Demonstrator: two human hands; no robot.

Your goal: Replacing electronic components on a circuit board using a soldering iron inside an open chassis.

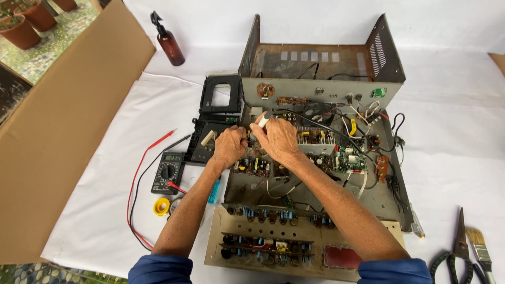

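centre of the frame: left hand curled into a fist over the boards inside an open metal chassis, closed on something too hidden to name. just right of it, touching or nearly so: right hand pinching a small white piece between thumb and fingers, held above the circuit boards. black cable running from beside the right hand toward the right side of the chassis. left of centre on the white cloth: multimeter with red and black leads, yellow solder roll just below it. upper left: brown spray bottle and a cardboard sheet. lower right corner: scissors beside a brush. bottom centre: detached front panel lying flat.
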